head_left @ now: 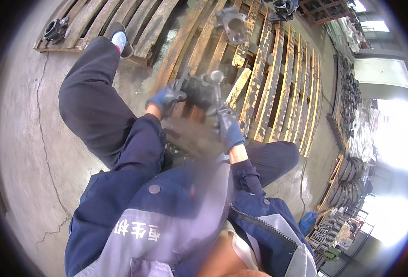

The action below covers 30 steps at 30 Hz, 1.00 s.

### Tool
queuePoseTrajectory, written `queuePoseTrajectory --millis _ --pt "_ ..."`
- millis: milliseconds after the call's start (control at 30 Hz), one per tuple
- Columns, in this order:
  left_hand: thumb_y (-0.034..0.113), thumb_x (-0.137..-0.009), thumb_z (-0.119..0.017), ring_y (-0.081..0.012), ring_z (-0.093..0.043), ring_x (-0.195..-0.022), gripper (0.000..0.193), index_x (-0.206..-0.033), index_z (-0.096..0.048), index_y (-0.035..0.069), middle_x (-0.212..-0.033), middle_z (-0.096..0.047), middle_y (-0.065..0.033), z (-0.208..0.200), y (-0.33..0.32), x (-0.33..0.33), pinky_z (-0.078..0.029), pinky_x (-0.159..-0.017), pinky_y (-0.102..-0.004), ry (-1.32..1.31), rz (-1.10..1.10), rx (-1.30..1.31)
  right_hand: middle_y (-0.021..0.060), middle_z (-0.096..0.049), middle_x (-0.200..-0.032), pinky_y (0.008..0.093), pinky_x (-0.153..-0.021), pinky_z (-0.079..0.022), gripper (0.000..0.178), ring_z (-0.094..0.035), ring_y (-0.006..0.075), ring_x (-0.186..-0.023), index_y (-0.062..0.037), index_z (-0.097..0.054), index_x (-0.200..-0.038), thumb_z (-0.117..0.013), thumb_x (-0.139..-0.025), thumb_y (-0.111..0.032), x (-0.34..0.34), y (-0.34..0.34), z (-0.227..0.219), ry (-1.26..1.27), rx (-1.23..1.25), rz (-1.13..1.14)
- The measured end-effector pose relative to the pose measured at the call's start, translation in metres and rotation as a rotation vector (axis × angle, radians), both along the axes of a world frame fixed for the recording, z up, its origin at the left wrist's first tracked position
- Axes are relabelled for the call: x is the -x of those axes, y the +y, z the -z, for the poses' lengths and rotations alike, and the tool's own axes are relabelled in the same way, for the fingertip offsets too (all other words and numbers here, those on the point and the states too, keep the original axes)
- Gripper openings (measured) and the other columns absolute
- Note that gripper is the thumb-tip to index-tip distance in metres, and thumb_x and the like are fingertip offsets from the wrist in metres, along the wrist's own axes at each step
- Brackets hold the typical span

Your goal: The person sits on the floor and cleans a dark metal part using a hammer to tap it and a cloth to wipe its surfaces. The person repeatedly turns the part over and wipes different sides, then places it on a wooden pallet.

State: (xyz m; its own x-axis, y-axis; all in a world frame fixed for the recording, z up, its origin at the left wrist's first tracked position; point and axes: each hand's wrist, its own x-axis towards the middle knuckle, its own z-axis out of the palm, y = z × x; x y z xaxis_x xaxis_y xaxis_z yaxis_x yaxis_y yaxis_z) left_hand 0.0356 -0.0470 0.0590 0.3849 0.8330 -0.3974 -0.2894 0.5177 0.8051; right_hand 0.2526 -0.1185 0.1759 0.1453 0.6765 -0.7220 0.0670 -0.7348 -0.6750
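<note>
Gripping with your blue-gloved left hand point(167, 99), you hold a dark cylindrical metal casting point(198, 93) beside your blue-gloved right hand point(227, 123), which clasps a silvery round-headed tool point(216, 77). Hammering seems in hand; the next stroke would need steady support.

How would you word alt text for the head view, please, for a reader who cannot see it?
The person's gloved left hand holds a dark metal part, while the gloved right hand grips a hammer-like tool, its rounded head beside that part. Beyond them, a grey metal casting rests on worn wooden pallet slats, some of them yellow.
</note>
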Motion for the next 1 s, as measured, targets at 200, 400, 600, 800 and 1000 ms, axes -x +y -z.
queuePoseTrajectory --millis 200,400,600,800,1000 --pt "0.001 -0.080 -0.066 -0.0183 -0.061 -0.110 0.053 -0.132 -0.058 0.005 -0.121 -0.066 -0.0038 0.014 0.000 0.003 -0.048 -0.097 -0.0355 -0.173 0.031 -0.025 0.0014 -0.060 -0.075 0.0231 -0.041 -0.038 0.025 -0.054 0.0109 -0.053 -0.0078 -0.059 -0.120 -0.047 -0.101 -0.019 -0.006 0.015 0.001 -0.072 0.075 -0.122" --pt "-0.001 -0.081 -0.065 -0.0179 -0.060 -0.111 0.055 -0.135 -0.055 0.005 -0.123 -0.064 -0.0049 0.016 0.006 0.005 -0.048 -0.098 -0.0350 -0.017 0.025 -0.028 0.0022 -0.059 -0.069 0.0233 -0.038 -0.038 0.022 -0.054 0.0098 -0.050 -0.0061 -0.064 -0.111 -0.050 -0.101 -0.021 -0.016 0.009 0.030 -0.390 -1.051 -0.507" --pt "-0.002 -0.083 -0.062 -0.0173 -0.061 -0.113 0.059 -0.141 -0.052 0.006 -0.126 -0.064 -0.0057 0.027 0.004 0.003 -0.048 -0.098 -0.0335 0.118 0.040 -0.096 0.0015 -0.060 -0.067 0.0261 -0.037 -0.039 0.018 -0.057 0.0116 -0.049 -0.0063 -0.062 -0.111 -0.058 -0.097 -0.016 -0.026 0.004 0.029 0.337 -0.220 0.070" --pt "-0.006 -0.082 -0.062 -0.0168 -0.061 -0.113 0.054 -0.135 -0.057 0.005 -0.124 -0.065 -0.0061 0.025 0.004 0.004 -0.049 -0.100 -0.0341 -0.008 0.065 -0.056 0.0012 -0.056 -0.069 0.0254 -0.038 -0.040 0.019 -0.055 0.0115 -0.051 -0.0070 -0.064 -0.109 -0.059 -0.098 -0.021 -0.019 0.009 0.021 0.071 -0.032 -0.096" --pt "-0.003 -0.081 -0.063 -0.0191 -0.063 -0.110 0.052 -0.132 -0.058 0.005 -0.122 -0.067 -0.0068 0.012 0.005 0.004 -0.049 -0.098 -0.0357 -0.052 0.019 -0.100 0.0006 -0.054 -0.065 0.0270 -0.037 -0.039 0.019 -0.050 0.0100 -0.048 -0.0080 -0.069 -0.097 -0.058 -0.098 -0.023 -0.018 0.011 0.019 -0.225 -0.193 -0.351"
